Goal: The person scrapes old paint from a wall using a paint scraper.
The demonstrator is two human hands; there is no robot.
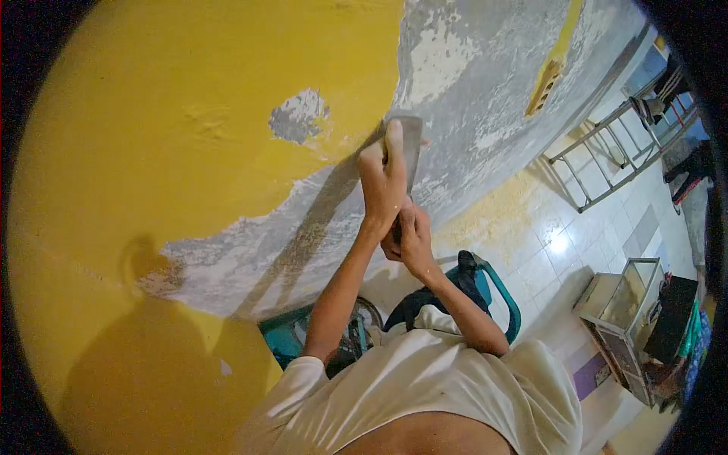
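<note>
A broad, flat grey blade (413,155) with a dark handle is up against the wall, where yellow paint (189,68) meets bare grey plaster (470,83). My left hand (384,174) grips the blade, its thumb stretched along the near face and a fingertip showing past the far edge. Lower down, my right hand (413,241) is wrapped around the handle, fingers closed. Left of the blade, a small stripped patch (298,116) breaks the yellow paint. The plaster strip continues down to the lower left.
Below my arms stands a green chair (504,299) with dark cloth on it. Yellow flakes (493,216) litter the tiled floor (561,262). A metal ladder (618,159) is at the upper right, and a glass-sided cabinet (622,303) at the right.
</note>
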